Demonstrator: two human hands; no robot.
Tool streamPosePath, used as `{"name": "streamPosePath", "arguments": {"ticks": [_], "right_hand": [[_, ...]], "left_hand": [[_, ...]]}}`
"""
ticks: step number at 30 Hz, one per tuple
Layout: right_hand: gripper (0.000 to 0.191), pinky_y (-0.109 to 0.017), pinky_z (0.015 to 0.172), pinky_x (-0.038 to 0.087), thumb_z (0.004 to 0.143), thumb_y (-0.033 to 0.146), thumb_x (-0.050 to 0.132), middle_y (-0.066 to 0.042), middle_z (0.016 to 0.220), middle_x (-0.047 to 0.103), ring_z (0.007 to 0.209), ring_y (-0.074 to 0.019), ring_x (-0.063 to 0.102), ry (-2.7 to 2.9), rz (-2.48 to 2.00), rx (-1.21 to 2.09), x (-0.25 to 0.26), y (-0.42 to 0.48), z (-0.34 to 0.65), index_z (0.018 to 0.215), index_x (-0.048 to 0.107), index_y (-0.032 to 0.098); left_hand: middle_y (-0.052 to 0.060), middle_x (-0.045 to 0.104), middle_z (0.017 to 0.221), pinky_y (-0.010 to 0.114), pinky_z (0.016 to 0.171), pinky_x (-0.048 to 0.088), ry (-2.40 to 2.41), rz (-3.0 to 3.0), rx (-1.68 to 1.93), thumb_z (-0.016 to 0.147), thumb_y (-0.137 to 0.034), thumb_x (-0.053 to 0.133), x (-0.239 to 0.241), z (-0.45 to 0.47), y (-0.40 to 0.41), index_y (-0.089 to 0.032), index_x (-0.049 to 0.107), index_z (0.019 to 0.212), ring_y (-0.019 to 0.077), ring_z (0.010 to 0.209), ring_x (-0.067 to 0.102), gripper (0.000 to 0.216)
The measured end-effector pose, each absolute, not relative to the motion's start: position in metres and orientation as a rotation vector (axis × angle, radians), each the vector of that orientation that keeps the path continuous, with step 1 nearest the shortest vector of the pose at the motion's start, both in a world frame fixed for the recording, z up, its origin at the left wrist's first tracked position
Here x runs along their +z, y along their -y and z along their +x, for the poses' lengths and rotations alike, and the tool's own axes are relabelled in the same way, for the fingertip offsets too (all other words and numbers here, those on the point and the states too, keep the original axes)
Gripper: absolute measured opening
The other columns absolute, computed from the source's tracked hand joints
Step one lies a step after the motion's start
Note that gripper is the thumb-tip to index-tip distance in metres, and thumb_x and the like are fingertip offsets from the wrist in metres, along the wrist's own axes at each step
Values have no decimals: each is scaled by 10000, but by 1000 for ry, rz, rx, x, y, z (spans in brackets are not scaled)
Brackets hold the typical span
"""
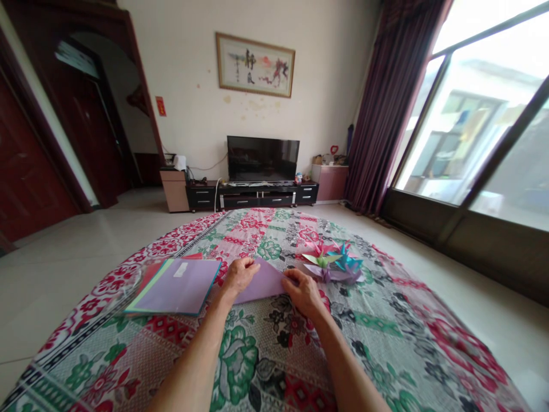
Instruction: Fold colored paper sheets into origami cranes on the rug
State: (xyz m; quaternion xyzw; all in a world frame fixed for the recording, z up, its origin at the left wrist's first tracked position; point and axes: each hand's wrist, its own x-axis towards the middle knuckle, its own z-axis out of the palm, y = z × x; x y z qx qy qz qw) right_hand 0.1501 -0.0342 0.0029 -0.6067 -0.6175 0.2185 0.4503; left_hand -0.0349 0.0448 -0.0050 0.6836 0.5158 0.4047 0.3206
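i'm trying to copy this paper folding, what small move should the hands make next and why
Probably the right hand should press along a folded edge of the purple paper while the left hand steadies it: the paper looks folded into a rough triangle, with fingers at its upper left edge and right corner. How sharp the crease is can't be told.

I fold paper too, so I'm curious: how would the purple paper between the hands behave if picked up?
The purple paper is probably very light, since it looks thin. Its pointed outline suggests a fold, which may stiffen it slightly, though it could bend easily. Being flat, it seems unlikely to roll.
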Motion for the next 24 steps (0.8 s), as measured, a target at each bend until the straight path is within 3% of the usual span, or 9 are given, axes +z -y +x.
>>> {"name": "streamPosePath", "arguments": {"ticks": [13, 24], "right_hand": [[306, -235, 615, 407, 727, 351, 504, -24, 755, 682, 677, -170, 586, 1543, -1544, 530, -1, 31, 154, 870, 704, 170], [266, -226, 591, 399, 717, 333, 515, -17, 703, 670, 652, -160, 579, 1539, -1538, 528, 4, 34, 151, 812, 701, 167]], "left_hand": [[-74, 337, 518, 201, 481, 229, -1296, 1740, 1072, 649, -358, 499, -5, -36, -45, -164, 487, 582, 71, 493, 302, 206], [-71, 292, 489, 210, 470, 203, -1352, 1808, 1095, 710, -423, 465, 0, -35, -44, -169, 450, 535, 69, 475, 276, 309]]}}
